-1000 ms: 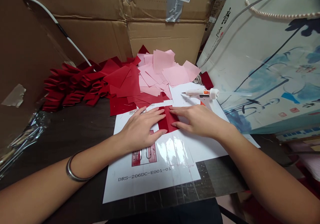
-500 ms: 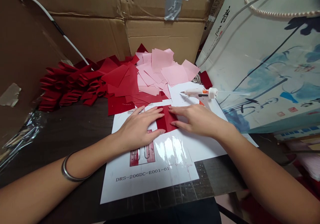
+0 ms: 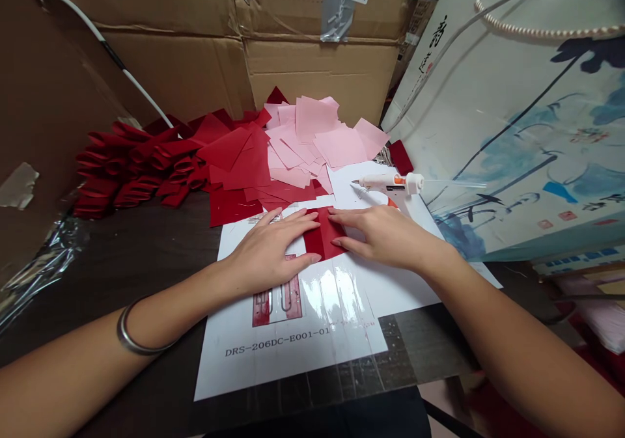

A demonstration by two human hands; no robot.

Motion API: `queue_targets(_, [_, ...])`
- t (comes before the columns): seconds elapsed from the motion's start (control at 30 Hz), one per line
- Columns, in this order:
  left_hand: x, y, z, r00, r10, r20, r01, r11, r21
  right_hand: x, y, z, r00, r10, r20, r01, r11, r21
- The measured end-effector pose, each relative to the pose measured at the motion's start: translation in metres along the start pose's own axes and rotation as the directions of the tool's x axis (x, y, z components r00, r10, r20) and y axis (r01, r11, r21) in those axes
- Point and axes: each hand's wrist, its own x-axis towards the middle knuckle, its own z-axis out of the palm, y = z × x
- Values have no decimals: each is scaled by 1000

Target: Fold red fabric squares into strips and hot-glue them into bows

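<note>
A red piece of fabric or paper (image 3: 328, 235) lies flat on white paper (image 3: 336, 334), with a crease or edge down its middle. My left hand (image 3: 278, 249), fingers spread, rests its fingertips on the piece's left side. The fingertips of my right hand (image 3: 378, 235) touch its right side, thumb and fingers apart. Neither hand grips it. Behind the hands are loose pink squares (image 3: 317, 122) and red squares (image 3: 244, 158). A white glue gun (image 3: 385, 182) lies just beyond my right hand.
Folded red pieces (image 3: 131, 164) are heaped at the back left. A cardboard box (image 3: 322, 73) stands behind, and a white painted bag (image 3: 517, 125) leans at the right. Crinkled clear plastic (image 3: 49, 262) lies at the left edge. A white cable (image 3: 141, 86) hangs down at the left.
</note>
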Motion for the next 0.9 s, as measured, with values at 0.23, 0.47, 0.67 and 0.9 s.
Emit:
queue_targets(0.23, [-1, 0, -1, 1000, 25, 5, -25, 1000, 3, 0, 0, 1, 1000, 3, -2, -3, 1000, 3])
queue_targets(0.47, [-1, 0, -1, 1000, 22, 20, -22, 1000, 3, 0, 1, 1, 1000, 10, 3, -10, 1000, 12])
queue_targets(0.67, [-2, 0, 0, 999, 29, 20, -30, 998, 48, 0, -2, 2, 999, 3, -40, -4, 1000, -29])
queue_targets(0.9, [-2, 2, -1, 1000, -11, 16, 11, 999, 31, -1, -3, 3, 996, 24, -87, -25, 1000, -12])
